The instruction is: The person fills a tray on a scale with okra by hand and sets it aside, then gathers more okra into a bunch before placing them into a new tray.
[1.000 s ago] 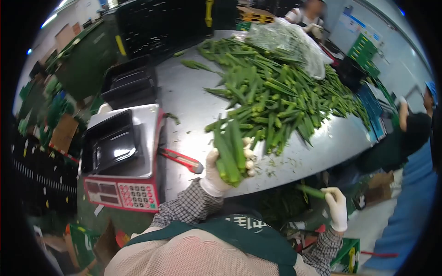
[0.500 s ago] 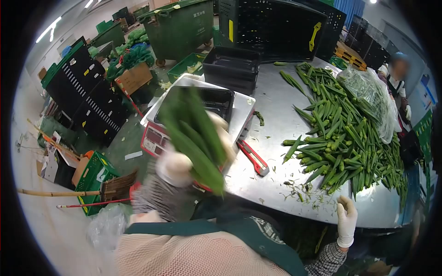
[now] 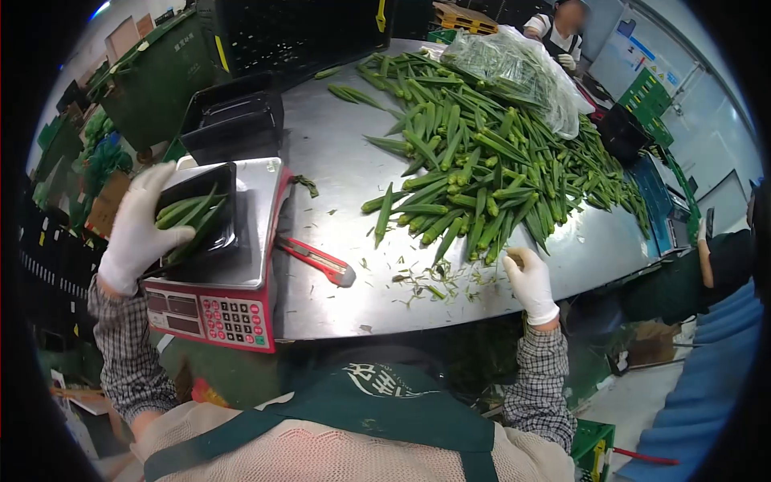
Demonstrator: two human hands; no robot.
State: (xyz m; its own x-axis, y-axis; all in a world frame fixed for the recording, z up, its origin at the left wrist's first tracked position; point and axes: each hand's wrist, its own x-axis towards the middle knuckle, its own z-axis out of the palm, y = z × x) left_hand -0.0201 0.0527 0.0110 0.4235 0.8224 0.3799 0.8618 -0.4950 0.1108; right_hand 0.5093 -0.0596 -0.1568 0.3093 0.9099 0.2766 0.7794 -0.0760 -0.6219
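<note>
My left hand [image 3: 143, 229], in a white glove, is wrapped round the left side of a black tray [image 3: 233, 189] on the scale [image 3: 255, 217]. Its thumb lies over several okra pods [image 3: 189, 210] inside the tray; the fingertips are partly out of sight behind the rim. Near the table's front edge, my right hand [image 3: 532, 287] has loosely curled fingers with a gap at the thumb and nothing visible in them. Just beyond it spreads a large okra pile [image 3: 474, 173]. A red cutter [image 3: 317, 261] lies between scale and trimmings [image 3: 438, 281].
Empty black trays [image 3: 233, 120] are stacked behind the scale on the metal table [image 3: 321, 309]. A plastic bag [image 3: 514, 72] covers the pile's back. A person [image 3: 558, 36] stands across the table; another person's arm [image 3: 704, 257] is at the right. Green bins stand at the left.
The okra that my left hand held up above the scale now lies in the tray, and that hand has come down to the tray's side. The view has swung right.
</note>
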